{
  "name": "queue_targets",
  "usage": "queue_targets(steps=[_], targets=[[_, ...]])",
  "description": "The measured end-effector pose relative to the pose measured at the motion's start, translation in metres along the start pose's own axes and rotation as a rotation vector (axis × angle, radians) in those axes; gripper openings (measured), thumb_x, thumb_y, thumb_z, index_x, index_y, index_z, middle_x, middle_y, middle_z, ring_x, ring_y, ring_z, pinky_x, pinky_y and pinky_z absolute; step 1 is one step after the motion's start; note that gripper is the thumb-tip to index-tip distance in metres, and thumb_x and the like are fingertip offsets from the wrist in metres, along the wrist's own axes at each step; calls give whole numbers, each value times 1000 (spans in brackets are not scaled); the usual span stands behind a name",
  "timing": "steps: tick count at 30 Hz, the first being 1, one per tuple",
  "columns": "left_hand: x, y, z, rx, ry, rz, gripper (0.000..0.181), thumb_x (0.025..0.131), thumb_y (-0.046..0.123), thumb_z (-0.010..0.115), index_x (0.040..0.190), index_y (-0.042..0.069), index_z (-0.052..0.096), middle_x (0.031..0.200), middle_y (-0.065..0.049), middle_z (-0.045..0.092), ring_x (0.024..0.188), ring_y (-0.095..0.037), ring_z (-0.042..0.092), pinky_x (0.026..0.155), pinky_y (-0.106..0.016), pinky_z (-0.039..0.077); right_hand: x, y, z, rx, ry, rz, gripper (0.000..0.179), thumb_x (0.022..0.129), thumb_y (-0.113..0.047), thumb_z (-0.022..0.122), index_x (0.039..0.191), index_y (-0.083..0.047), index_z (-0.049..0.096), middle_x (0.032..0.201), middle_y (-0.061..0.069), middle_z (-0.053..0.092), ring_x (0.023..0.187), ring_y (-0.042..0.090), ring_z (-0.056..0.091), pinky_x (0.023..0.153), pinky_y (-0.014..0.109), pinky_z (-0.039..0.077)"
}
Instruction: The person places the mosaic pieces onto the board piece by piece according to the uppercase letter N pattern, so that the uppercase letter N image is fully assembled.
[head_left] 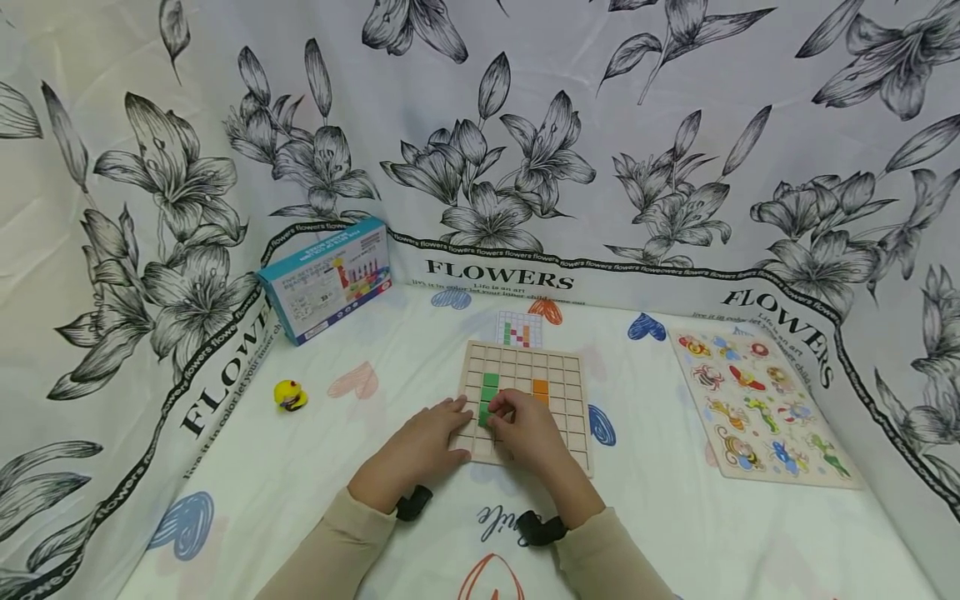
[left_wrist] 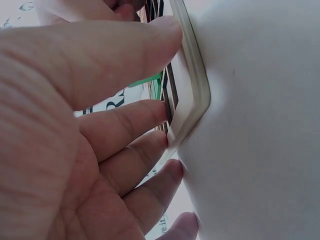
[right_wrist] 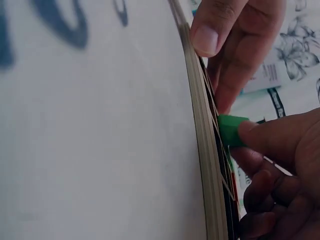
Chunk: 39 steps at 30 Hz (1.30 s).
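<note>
A wooden grid board [head_left: 525, 362] lies in front of me. My right hand [head_left: 528, 429] is over its middle and pinches a green block [right_wrist: 231, 130] between thumb and forefinger, right at the board's surface. Green blocks [head_left: 489, 381] stand in a column on the left part of the grid. Orange blocks [head_left: 541, 388] sit right of centre, partly behind the right hand. My left hand [head_left: 420, 442] rests at the board's left edge. In the left wrist view its thumb and extended fingertips [left_wrist: 159, 111] touch the board's rim.
Just behind the board lies a pattern card [head_left: 519, 318] with coloured squares. A blue-edged box [head_left: 330, 279] stands at the back left, with a small yellow duck [head_left: 288, 396] nearer. On the right lies an insect puzzle board [head_left: 757, 400]. Flowered cloth [head_left: 480, 167] walls the back.
</note>
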<state>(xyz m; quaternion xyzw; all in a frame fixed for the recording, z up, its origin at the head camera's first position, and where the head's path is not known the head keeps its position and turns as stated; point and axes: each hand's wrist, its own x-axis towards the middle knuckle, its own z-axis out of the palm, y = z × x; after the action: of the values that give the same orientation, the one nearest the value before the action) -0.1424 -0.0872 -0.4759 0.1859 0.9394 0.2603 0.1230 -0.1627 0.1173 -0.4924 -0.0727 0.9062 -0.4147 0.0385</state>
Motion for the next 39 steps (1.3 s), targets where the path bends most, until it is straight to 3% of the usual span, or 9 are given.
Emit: queue_targets(steps=[16,29,31,33,37,39], targets=[[0,-1,1,21,-1,9,64,97,23,84,153,2,62,171,-14,46,161,-38,42,129,-62,38,-3,-2,3,-128,-58,-62,5,99,-15,81,102,-17,78,98,-5,70,88,13,60,83,32,56],[2,0,1,31,1,-4,63,97,24,84,153,4,63,171,-12,47,160,-36,43,130,-60,38,-6,-4,2,-148,-60,-29,5,102,-17,78,107,-16,79,101,-3,68,92,16,59,86,35,57],[2,1,0,52,33,14,58,98,24,83,150,4,66,168,-12,52,158,-36,47,129,-58,41,-7,-4,1,-146,-48,-29,4,103,-19,76,104,-16,79,99,-5,67,90,16,59,83,33,55],[2,3,-1,68,109,47,49,99,23,81,144,5,71,163,-11,58,153,-34,53,126,-55,45,-8,-6,-2,-142,-28,-29,5,104,-21,74,103,-17,78,96,-5,66,88,15,58,79,30,54],[-1,9,-9,76,354,149,29,100,20,78,127,10,79,151,-7,69,142,-29,64,119,-50,53,-13,-16,-17,-121,51,-64,7,105,-19,72,107,-15,78,96,-5,68,85,15,59,74,29,54],[-3,12,-15,67,480,198,23,100,18,78,122,11,80,147,-7,71,138,-29,66,117,-51,55,-15,-20,-29,-106,116,-94,10,105,-18,72,112,-13,78,101,-3,70,89,16,61,78,32,58]])
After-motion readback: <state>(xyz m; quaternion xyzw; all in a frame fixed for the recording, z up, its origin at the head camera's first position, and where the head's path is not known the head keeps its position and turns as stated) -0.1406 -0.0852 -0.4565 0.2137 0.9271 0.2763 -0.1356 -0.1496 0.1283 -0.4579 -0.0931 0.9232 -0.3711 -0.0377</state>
